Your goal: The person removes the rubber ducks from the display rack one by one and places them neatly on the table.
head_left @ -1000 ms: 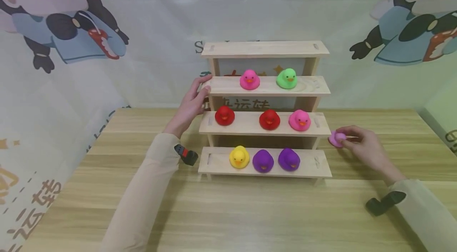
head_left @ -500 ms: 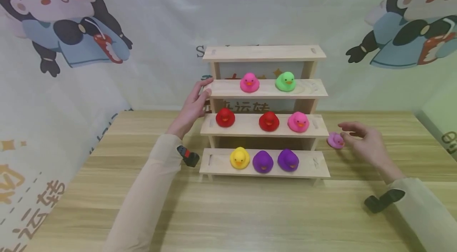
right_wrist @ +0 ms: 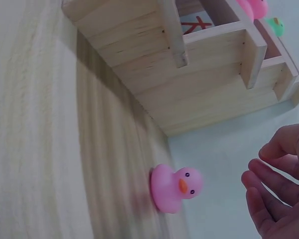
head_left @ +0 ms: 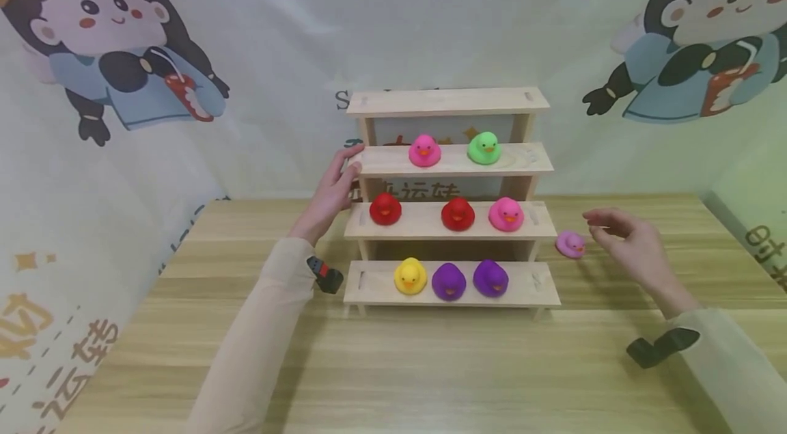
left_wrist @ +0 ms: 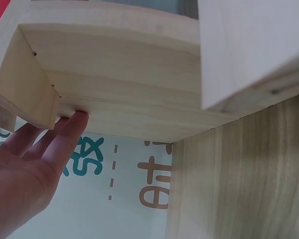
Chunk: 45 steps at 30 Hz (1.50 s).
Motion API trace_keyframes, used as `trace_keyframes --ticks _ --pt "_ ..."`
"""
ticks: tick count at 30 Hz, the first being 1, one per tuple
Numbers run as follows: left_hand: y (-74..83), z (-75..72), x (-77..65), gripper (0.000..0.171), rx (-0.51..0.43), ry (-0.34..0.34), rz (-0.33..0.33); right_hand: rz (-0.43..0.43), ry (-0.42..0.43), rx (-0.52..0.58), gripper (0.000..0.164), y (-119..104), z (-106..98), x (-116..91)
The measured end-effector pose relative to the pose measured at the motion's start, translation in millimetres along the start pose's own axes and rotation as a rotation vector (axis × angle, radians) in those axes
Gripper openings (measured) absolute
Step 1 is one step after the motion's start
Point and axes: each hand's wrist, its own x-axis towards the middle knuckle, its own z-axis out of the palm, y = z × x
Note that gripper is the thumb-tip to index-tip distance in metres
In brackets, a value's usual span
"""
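Note:
A tiered wooden display shelf point(head_left: 451, 99) stands on the table. My left hand point(head_left: 328, 198) grips the left end of its second-highest board; in the left wrist view the fingers point(left_wrist: 65, 142) touch the side panel. To the shelf's right, a light pink rubber duck point(head_left: 570, 244) sits upright on the tabletop, its face toward the right. My right hand point(head_left: 633, 249) hovers just right of that duck, fingers loosely bent and apart from it. A gap between this hand and the duck point(right_wrist: 174, 188) also shows in the right wrist view.
Pink point(head_left: 424, 150) and green point(head_left: 484, 148) ducks sit on the second-highest board. Below are two red ducks point(head_left: 385, 209) and a pink one point(head_left: 506, 214). The lowest board bears a yellow duck point(head_left: 410, 276) and two purple ones point(head_left: 449, 281). A printed cloth point(head_left: 277, 44) hangs behind.
My right hand has let go of the light pink duck and drawn away to its right. The duck has turned to face right. The left hand stays on the shelf; the head view has shifted slightly.

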Motion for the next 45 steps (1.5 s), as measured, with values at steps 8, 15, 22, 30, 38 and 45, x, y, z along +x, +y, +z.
trace_keyframes --ticks 8,15,22,30,38,45 --pt "-2.7 -1.1 -1.0 0.042 0.006 0.002 -0.011 0.007 -0.004 -0.007 0.026 -10 -2 8" --pt "1.5 0.6 -2.2 0.042 -0.008 0.001 -0.006 -0.024 0.023 0.011 0.025 -23 -4 16" --pt "-2.9 -0.1 -2.0 0.041 -0.009 0.007 0.001 -0.047 0.022 0.031 0.024 -30 -3 24" --pt "-1.9 -0.4 -1.3 0.041 0.002 0.011 0.011 -0.034 -0.003 0.019 0.028 -40 -1 35" --pt "0.5 -1.0 0.9 0.041 0.009 0.006 0.009 -0.042 0.015 0.024 0.028 -65 -1 46" --pt "-1.2 -1.5 0.6 0.042 0.023 0.0 0.01 -0.074 0.027 0.029 0.029 -80 5 54"
